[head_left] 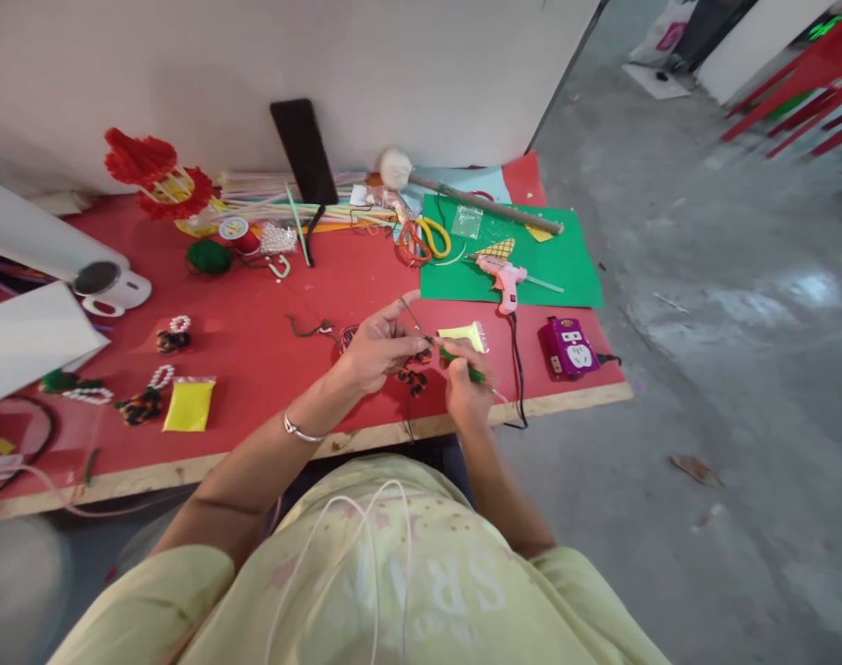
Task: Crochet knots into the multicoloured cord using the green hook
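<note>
The bare left hand (pixel 383 351) pinches a small, dark, orange-flecked yarn piece (pixel 413 379), part of which hangs below the grip; a thin dark strand (pixel 413 317) runs up to its raised forefinger. Just beside it, the bare right hand (pixel 468 392) grips a slim green-handled tool (pixel 475 375). Beyond the right hand lie a flat pale-yellow packet (pixel 463 334) and, farther off, a pink plastic glue gun (pixel 505 277); to its right sits a purple boxy socket block (pixel 556 351).
</note>
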`<state>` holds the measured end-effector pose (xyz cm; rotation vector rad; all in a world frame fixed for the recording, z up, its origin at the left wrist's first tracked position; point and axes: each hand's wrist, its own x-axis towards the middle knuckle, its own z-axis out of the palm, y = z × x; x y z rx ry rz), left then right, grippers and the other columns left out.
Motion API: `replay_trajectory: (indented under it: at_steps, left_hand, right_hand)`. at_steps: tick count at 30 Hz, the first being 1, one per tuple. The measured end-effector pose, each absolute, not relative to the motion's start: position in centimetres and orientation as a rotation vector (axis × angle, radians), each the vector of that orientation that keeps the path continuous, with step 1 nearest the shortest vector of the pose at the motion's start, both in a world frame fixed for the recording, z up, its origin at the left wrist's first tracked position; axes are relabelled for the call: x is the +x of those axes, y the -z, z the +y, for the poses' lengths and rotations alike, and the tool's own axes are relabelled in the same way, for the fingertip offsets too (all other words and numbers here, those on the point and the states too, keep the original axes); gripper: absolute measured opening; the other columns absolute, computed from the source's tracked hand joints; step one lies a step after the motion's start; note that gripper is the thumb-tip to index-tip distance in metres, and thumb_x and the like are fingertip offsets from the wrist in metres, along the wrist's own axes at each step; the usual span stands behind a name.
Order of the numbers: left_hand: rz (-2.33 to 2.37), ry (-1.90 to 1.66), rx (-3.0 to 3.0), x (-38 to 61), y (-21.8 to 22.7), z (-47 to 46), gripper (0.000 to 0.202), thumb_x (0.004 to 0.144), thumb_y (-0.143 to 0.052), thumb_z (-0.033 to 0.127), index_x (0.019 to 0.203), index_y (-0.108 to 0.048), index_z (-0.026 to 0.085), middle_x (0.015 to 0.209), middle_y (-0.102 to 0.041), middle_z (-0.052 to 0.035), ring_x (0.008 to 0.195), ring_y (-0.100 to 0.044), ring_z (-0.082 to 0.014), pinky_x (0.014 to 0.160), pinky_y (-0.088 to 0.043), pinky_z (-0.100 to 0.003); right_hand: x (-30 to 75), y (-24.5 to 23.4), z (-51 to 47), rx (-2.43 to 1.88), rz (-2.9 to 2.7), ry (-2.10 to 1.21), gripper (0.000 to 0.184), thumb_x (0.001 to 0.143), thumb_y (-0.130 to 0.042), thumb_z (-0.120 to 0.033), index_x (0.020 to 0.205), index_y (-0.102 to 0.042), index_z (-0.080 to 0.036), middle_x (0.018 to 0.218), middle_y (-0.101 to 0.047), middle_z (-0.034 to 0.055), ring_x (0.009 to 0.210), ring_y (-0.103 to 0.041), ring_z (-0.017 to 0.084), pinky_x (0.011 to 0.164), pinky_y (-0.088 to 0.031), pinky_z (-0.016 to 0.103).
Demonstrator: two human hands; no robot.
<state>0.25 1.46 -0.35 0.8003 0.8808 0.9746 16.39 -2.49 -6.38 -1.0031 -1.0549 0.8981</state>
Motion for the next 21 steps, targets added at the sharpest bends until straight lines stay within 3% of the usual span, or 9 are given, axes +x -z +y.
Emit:
replay_trajectory:
  at_steps: [3, 5, 7, 12, 16, 21]
  left_hand:
    - [1.007, -1.141, 0.951, 0.6, 0.5, 1.4, 0.102, 0.066, -0.088, 0.013, 0.159, -0.049, 0.015, 0.067, -0.074, 0.0021, 0.054, -0.062, -0.0092, 0.050, -0.041, -0.017]
    - [1.048, -1.274, 0.966, 1.3, 0.6, 1.3, 0.099, 0.066, -0.087, 0.011, 0.158, -0.050, 0.017, 0.067, -0.074, 0.0029, 0.060, -0.065, -0.0097, 0.056, -0.046, -0.017]
    - [0.998, -1.294, 0.871, 1.8, 0.4, 1.1, 0.100, 0.069, -0.087, 0.014, 0.161, -0.047, 0.017, 0.066, -0.073, 0.0044, 0.053, -0.060, -0.0079, 0.051, -0.042, -0.017]
    - [0.836, -1.078, 0.639, 1.1, -0.7, 1.3, 0.102, 0.065, -0.090, 0.014, 0.159, -0.049, 0.018, 0.054, -0.060, 0.0109, 0.033, -0.031, -0.0016, 0.037, -0.017, -0.018]
    - [0.807, -0.940, 0.623, -0.8, -1.2, 1.5, 0.095, 0.063, -0.091, 0.011, 0.151, -0.058, 0.016, 0.053, -0.059, 0.0097, 0.033, -0.028, -0.0007, 0.038, -0.013, -0.018]
    - [0.809, -0.853, 0.648, -1.7, -1.1, 1.5, 0.095, 0.063, -0.090, 0.012, 0.152, -0.056, 0.014, 0.057, -0.064, 0.0058, 0.033, -0.027, -0.0009, 0.038, -0.011, -0.018]
  right_hand:
    - [17.2, 5.4, -1.8, -1.061, -1.284, -0.818, 0.019, 0.093, -0.072, -0.047, 0.101, -0.084, -0.035, 0.104, -0.085, 0.0026, 0.103, -0.074, 0.025, 0.102, -0.059, 0.049]
    - [16.8, 5.1, -1.7, -1.097, -1.362, -0.686, 0.018, 0.089, -0.078, -0.046, 0.103, -0.084, -0.036, 0.109, -0.085, 0.0028, 0.105, -0.074, 0.026, 0.106, -0.057, 0.051]
    - [15.8, 5.4, -1.8, -1.098, -1.321, -0.584, 0.021, 0.086, -0.081, -0.049, 0.103, -0.083, -0.037, 0.111, -0.085, 0.0035, 0.107, -0.075, 0.027, 0.107, -0.056, 0.053]
    - [14.5, 6.7, -2.2, -1.014, -1.116, -0.611, 0.022, 0.090, -0.073, -0.057, 0.096, -0.081, -0.038, 0.104, -0.085, 0.0022, 0.108, -0.076, 0.026, 0.105, -0.058, 0.057]
    - [16.4, 6.5, -2.0, -0.906, -1.167, -0.719, 0.020, 0.088, -0.076, -0.058, 0.092, -0.082, -0.039, 0.101, -0.086, 0.0008, 0.099, -0.078, 0.026, 0.096, -0.061, 0.055]
    - [18.9, 5.4, -1.9, -0.897, -1.343, -0.784, 0.019, 0.081, -0.084, -0.056, 0.088, -0.084, -0.038, 0.100, -0.087, 0.0019, 0.095, -0.078, 0.027, 0.097, -0.060, 0.057]
